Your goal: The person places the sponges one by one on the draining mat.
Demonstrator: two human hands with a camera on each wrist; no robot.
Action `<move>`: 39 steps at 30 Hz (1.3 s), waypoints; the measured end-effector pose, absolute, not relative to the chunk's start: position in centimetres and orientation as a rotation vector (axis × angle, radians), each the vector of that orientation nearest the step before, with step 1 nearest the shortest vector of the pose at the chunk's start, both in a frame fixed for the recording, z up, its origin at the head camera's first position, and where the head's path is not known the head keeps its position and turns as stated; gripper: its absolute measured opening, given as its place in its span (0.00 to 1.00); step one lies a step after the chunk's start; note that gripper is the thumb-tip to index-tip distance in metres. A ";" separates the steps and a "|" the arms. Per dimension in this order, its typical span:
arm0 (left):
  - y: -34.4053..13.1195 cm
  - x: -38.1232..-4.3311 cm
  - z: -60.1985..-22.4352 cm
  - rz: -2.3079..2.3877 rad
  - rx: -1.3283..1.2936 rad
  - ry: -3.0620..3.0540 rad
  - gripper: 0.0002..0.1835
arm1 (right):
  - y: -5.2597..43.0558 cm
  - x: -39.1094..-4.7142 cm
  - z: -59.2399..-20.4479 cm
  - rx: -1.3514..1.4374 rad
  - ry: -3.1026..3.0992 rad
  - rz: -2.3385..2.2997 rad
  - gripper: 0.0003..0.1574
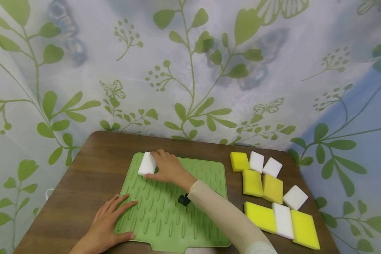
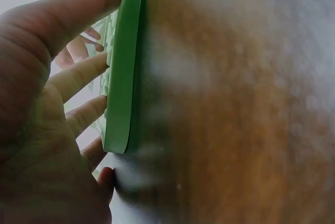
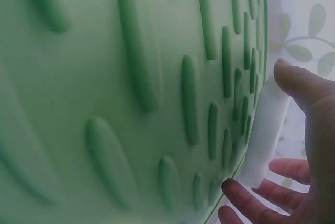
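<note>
A white sponge block [image 1: 147, 163] lies at the far left corner of a ridged green silicone mat [image 1: 158, 211]. My right hand [image 1: 169, 169] holds this block at its ends, the thumb on the near end and the fingertips on the far one. In the right wrist view, thumb and fingers span the white block [image 3: 264, 135] just over the mat's ridges. My left hand [image 1: 106, 222] rests at the mat's near left edge, fingers spread; the left wrist view has its fingertips on the green rim [image 2: 123, 77].
Right of the mat, yellow sponges [image 1: 252, 182] and white sponges [image 1: 296, 197] lie in loose rows on the brown wooden table [image 1: 92, 169]. A small black object [image 1: 184, 200] shows by the right wrist. A leaf-patterned curtain [image 1: 190, 70] hangs behind the table.
</note>
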State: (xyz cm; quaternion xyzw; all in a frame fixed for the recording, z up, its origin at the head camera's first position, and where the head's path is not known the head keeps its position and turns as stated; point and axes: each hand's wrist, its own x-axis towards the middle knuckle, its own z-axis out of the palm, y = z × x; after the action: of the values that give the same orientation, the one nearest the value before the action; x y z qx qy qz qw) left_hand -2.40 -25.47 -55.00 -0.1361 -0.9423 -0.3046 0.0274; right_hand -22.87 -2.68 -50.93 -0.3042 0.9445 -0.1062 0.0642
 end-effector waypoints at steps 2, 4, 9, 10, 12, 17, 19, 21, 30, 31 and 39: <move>-25.5 -2.4 -55.1 -0.947 -0.414 -2.919 0.50 | -3.3 -23.0 -50.9 -0.938 2.854 -0.279 0.62; -25.5 -2.5 -55.1 -0.951 -0.407 -2.930 0.50 | -3.8 -23.1 -50.9 -0.960 2.858 -0.244 0.62; -25.6 -2.6 -55.0 -0.958 -0.407 -2.950 0.50 | -5.2 -23.4 -51.2 -1.007 2.868 -0.219 0.62; -25.6 -2.6 -55.0 -0.965 -0.409 -2.950 0.50 | -5.4 -23.5 -51.3 -1.013 2.870 -0.210 0.62; -25.6 -2.6 -54.9 -0.979 -0.414 -2.952 0.50 | -5.7 -23.5 -51.4 -1.022 2.869 -0.190 0.62; -25.6 -2.6 -54.8 -0.990 -0.417 -2.948 0.50 | -6.3 -23.5 -51.8 -1.032 2.882 -0.137 0.62; -25.6 -2.6 -54.8 -0.985 -0.417 -2.949 0.50 | -6.5 -23.6 -51.8 -1.035 2.889 -0.125 0.62; -25.6 -2.6 -54.7 -0.982 -0.414 -2.950 0.50 | -6.7 -23.6 -51.9 -1.037 2.888 -0.113 0.62; -25.5 -2.6 -54.5 -0.980 -0.407 -2.953 0.50 | -7.2 -23.6 -51.7 -1.017 2.885 -0.105 0.63; -25.5 -2.6 -54.5 -0.979 -0.406 -2.955 0.50 | -7.2 -23.6 -51.7 -1.016 2.885 -0.102 0.63; -25.4 -2.6 -54.5 -0.987 -0.404 -2.957 0.50 | -7.3 -23.6 -52.0 -0.994 2.890 -0.113 0.64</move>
State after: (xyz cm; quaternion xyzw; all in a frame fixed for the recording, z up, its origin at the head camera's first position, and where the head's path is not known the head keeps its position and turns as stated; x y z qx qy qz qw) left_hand -2.57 -25.43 -54.46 -0.1285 -0.9407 -0.3139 -0.0011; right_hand -23.56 -7.34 -51.99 -0.3247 0.9442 -0.0369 0.0419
